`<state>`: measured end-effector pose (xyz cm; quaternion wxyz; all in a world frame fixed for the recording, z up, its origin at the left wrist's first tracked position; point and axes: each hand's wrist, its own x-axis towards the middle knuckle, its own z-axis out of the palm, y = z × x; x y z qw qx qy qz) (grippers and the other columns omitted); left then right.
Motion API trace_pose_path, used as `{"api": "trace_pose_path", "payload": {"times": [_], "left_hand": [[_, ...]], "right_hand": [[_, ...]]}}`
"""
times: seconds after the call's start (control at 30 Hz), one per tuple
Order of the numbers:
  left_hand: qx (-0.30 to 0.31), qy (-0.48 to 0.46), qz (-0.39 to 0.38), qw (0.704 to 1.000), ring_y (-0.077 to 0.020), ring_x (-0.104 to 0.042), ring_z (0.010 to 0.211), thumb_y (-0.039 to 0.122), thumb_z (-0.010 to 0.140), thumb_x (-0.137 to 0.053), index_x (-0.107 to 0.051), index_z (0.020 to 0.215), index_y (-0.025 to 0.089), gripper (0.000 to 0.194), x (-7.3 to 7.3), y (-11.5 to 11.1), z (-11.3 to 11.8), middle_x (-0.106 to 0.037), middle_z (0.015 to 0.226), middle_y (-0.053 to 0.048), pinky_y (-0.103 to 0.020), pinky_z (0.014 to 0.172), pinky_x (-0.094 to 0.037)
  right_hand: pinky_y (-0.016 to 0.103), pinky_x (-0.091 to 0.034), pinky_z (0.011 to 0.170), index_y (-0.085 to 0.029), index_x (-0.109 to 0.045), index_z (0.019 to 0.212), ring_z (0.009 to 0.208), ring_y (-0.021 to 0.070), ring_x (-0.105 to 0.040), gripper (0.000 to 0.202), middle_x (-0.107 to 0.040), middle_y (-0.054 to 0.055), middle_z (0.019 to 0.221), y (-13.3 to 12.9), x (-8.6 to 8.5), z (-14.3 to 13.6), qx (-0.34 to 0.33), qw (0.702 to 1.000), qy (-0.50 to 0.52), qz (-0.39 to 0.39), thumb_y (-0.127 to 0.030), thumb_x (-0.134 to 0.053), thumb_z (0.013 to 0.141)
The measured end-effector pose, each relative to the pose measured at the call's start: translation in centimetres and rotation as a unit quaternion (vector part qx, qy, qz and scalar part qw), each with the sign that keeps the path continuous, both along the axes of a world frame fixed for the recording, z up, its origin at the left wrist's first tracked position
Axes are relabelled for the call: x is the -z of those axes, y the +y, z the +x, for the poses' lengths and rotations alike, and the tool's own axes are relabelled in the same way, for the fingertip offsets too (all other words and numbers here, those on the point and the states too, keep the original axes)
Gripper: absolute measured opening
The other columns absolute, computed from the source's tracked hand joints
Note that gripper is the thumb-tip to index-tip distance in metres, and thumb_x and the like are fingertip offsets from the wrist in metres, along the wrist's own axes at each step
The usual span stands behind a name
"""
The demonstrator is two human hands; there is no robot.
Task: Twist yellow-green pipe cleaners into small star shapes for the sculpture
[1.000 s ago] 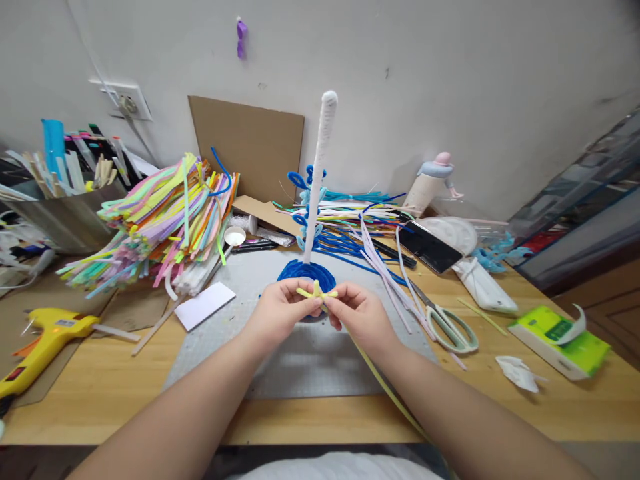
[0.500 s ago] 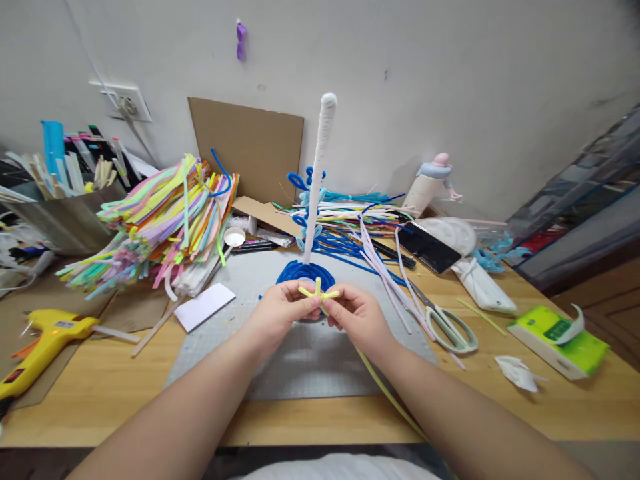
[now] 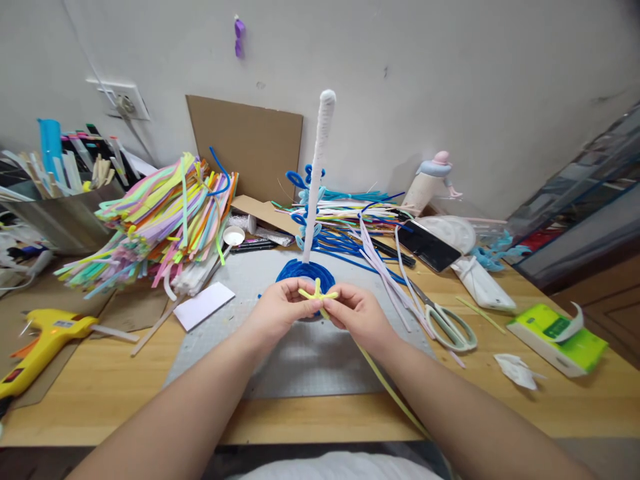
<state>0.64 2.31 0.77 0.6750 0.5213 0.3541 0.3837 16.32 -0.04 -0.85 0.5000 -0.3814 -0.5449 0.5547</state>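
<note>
Between my two hands is a yellow pipe cleaner (image 3: 318, 292) bent into a small star-like shape with several short arms. My left hand (image 3: 285, 303) pinches its left side between thumb and fingers. My right hand (image 3: 356, 312) pinches the right side, and a long yellow tail hangs from under it toward the table's front edge. Just behind the hands stands a white wrapped stick (image 3: 320, 153), upright in a coiled blue base (image 3: 306, 270) that the hands partly cover. Blue and light-blue looped pieces (image 3: 303, 217) show along the stick's left side.
A grey cutting mat (image 3: 215, 360) lies under the hands. To the left are a yellow glue gun (image 3: 45, 333), a white card (image 3: 204, 305) and a pipe-cleaner bundle (image 3: 170, 213). On the right lie scissors (image 3: 450, 327), a phone (image 3: 429, 245), a tissue pack (image 3: 557, 340) and crumpled tissue (image 3: 517, 371).
Both hands keep their pinch on the yellow pipe cleaner, almost in the same place. The whole view has shifted very slightly.
</note>
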Motion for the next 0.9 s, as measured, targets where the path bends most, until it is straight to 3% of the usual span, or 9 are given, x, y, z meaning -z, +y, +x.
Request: {"api": "trace_pose_path", "payload": {"times": [0.1,0.17,0.33,0.57,0.73,0.9], "left_hand": [[0.002,0.068,0.069,0.995,-0.0158,-0.057,0.077,0.031,0.064,-0.071,-0.064,0.077,0.015,0.022,-0.4,0.1,-0.3,-0.065,0.084,-0.005,-0.026,0.069,-0.043],[0.002,0.095,0.091,0.991,-0.0150,-0.056,0.074,0.031,0.065,-0.071,-0.066,0.077,0.015,0.021,-0.6,0.1,-0.4,-0.064,0.080,-0.004,-0.025,0.065,-0.041],[0.030,0.049,0.033,0.998,-0.0079,-0.046,0.056,0.033,0.068,-0.069,-0.065,0.083,0.014,0.024,-0.7,0.1,-0.5,-0.059,0.069,-0.001,-0.021,0.053,-0.035],[0.085,-0.075,-0.099,0.989,-0.0053,-0.047,0.058,0.026,0.072,-0.068,-0.064,0.084,0.013,0.018,-0.4,0.4,-0.7,-0.057,0.072,-0.001,-0.017,0.056,-0.039],[0.061,-0.101,-0.129,0.985,-0.0039,-0.048,0.053,0.023,0.071,-0.069,-0.062,0.075,0.011,0.015,-0.3,0.2,-0.5,-0.054,0.062,0.001,-0.016,0.055,-0.040],[0.025,-0.133,-0.120,0.983,-0.0052,-0.051,0.054,0.023,0.070,-0.070,-0.060,0.074,0.011,0.016,-0.1,0.0,0.1,-0.057,0.064,0.000,-0.017,0.057,-0.044]], "right_hand": [[0.020,-0.027,0.046,-0.016,-0.055,0.069,0.048,0.0060,-0.035,0.020,-0.046,-0.005,0.056,0.4,-0.1,0.4,-0.020,0.998,-0.062,0.023,-0.032,-0.062,0.077],[0.019,-0.028,0.047,-0.015,-0.055,0.070,0.050,0.0061,-0.038,0.018,-0.046,-0.005,0.058,0.6,-0.3,0.7,-0.042,0.994,-0.094,0.026,-0.031,-0.062,0.078],[0.017,-0.028,0.039,-0.016,-0.054,0.078,0.041,0.0050,-0.038,0.018,-0.047,-0.006,0.055,0.8,-0.8,1.4,-0.105,0.991,-0.045,-0.064,-0.034,-0.058,0.080],[0.015,-0.030,0.034,-0.018,-0.052,0.078,0.038,0.0048,-0.042,0.019,-0.052,-0.006,0.054,0.9,-0.4,1.0,-0.081,0.992,0.034,-0.087,-0.033,-0.064,0.076],[0.017,-0.036,0.036,-0.018,-0.054,0.076,0.040,0.0065,-0.046,0.022,-0.054,-0.005,0.053,0.4,0.2,-0.1,-0.014,0.999,0.027,-0.030,-0.034,-0.067,0.073],[0.018,-0.039,0.038,-0.019,-0.055,0.079,0.042,0.0075,-0.048,0.023,-0.055,-0.006,0.053,0.0,0.8,-0.9,0.031,0.999,0.033,-0.021,-0.036,-0.068,0.071]]}}
